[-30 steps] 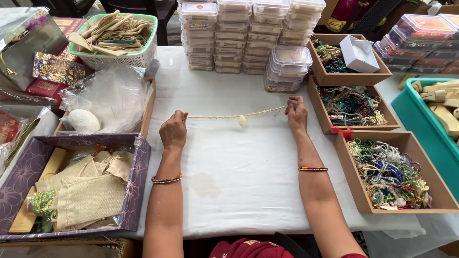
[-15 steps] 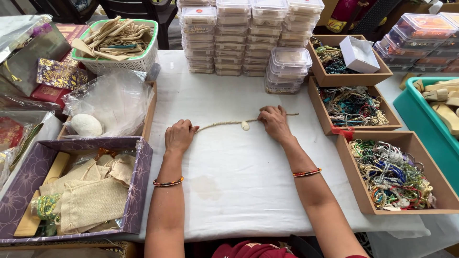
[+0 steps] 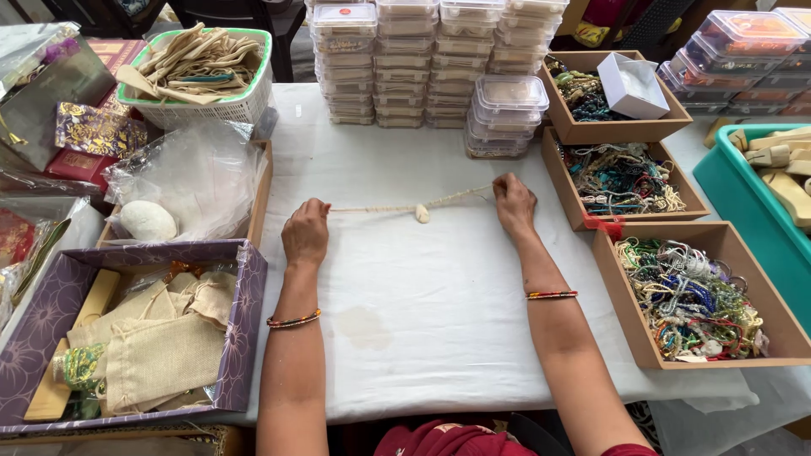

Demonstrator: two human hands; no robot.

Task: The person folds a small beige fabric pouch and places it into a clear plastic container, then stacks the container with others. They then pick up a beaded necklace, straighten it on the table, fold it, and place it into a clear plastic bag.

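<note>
The left hand and right hand each pinch 1 end of a cream beaded string, stretched flat on the white desk between them, its pendant mid-span

A single head-worn camera looks steeply down and forward over a white-covered table from the seated person's own position. It sits close above both forearms, with the left hand and right hand near the frame's centre. The table's far edge lies at the top; the person's lap fills the bottom edge.
</note>
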